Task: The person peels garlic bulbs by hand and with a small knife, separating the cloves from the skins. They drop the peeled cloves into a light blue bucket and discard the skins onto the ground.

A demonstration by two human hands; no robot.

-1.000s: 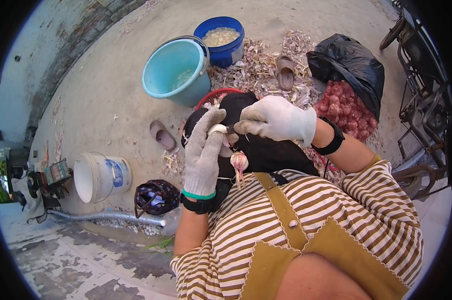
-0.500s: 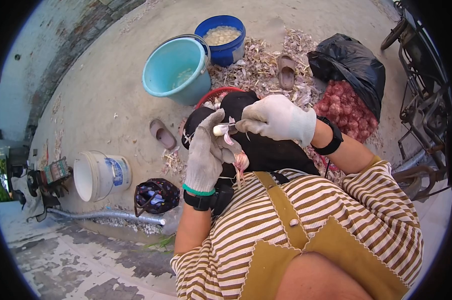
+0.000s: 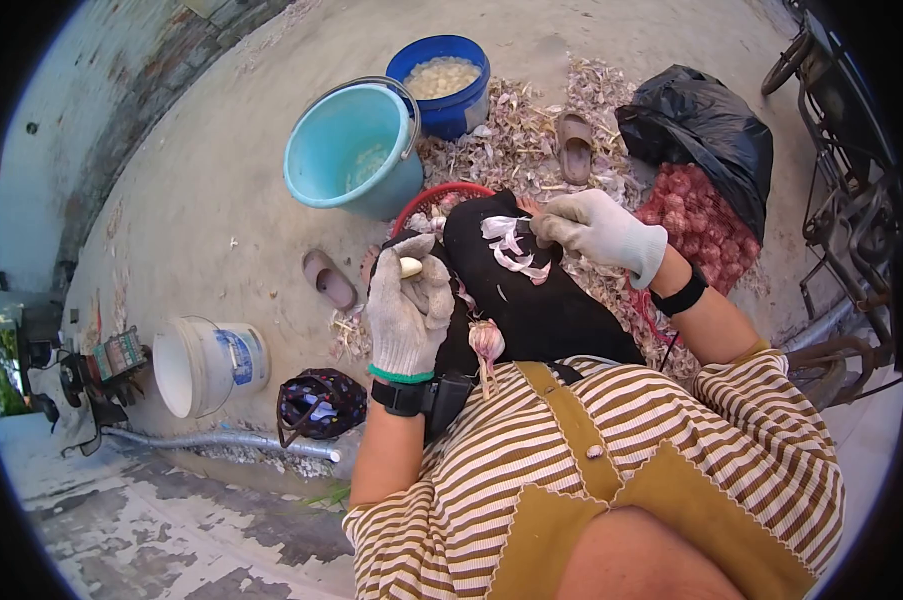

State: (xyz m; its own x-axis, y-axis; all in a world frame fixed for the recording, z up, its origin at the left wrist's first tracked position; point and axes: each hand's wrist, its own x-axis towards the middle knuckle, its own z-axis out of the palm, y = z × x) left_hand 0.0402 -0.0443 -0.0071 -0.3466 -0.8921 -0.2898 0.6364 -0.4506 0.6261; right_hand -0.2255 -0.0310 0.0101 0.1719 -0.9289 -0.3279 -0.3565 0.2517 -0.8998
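Between the gloved thumb and fingers of my left hand (image 3: 409,300) is a peeled garlic clove (image 3: 410,267), pale and smooth. My right hand (image 3: 596,232), also in a white glove, is closed in a pinch over the right thigh; a small knife is mostly hidden in its fingers. Beside those fingertips, strips of garlic skin (image 3: 516,248) hang and lie over the black trousers (image 3: 551,315). A partly opened garlic bulb (image 3: 486,342) with its stem rests in my lap, right of the left hand.
A red basket (image 3: 408,208) of garlic stands beyond my knees. Behind it are a light blue bucket (image 3: 301,165) and a dark blue bucket (image 3: 461,115) of peeled cloves. Garlic skins (image 3: 511,140), a slipper (image 3: 574,150) and a red net sack (image 3: 696,215) of bulbs lie rightward. A white bucket (image 3: 241,355) lies left.
My hands have moved apart: the right one went right, away from the clove, with skin coming off. The clove stays in my left hand, now bare.
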